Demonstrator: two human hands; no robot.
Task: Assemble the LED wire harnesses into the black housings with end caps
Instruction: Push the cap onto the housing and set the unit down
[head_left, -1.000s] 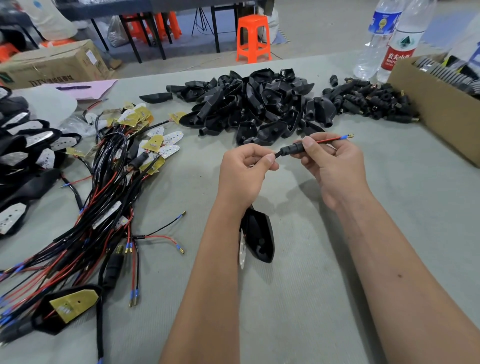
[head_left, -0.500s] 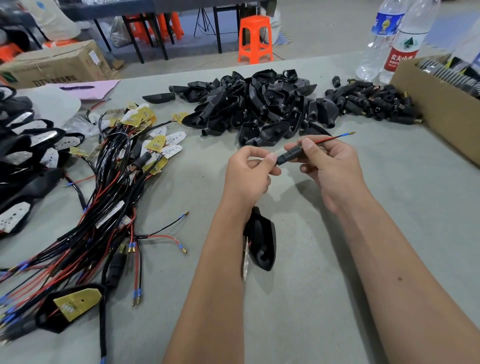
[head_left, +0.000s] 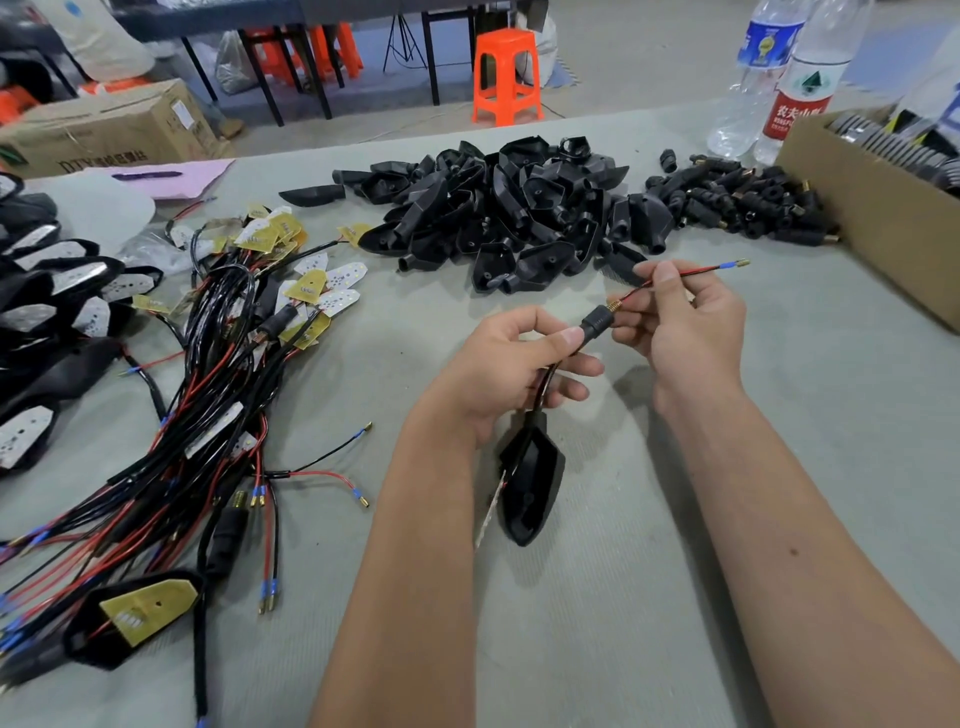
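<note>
A small black cap (head_left: 594, 323) with a brass threaded tip is pinched in the left hand (head_left: 511, 371); its long axis is angled up and to the right. The red-and-black wire (head_left: 685, 274) (blue-sleeved at its end) is pinched by the right hand (head_left: 680, 332). The housing (head_left: 531, 486) hangs below, possibly touching the table (head_left: 649, 571). Since a second ago, the cap has been slid down the wire, and more wire is exposed.

Two bottles (head_left: 769, 78), one orange stool (head_left: 506, 75), two cardboard boxes (head_left: 872, 208) and two hands (head_left: 519, 369) are counted; the piled housings (head_left: 498, 213) cannot be counted.
</note>
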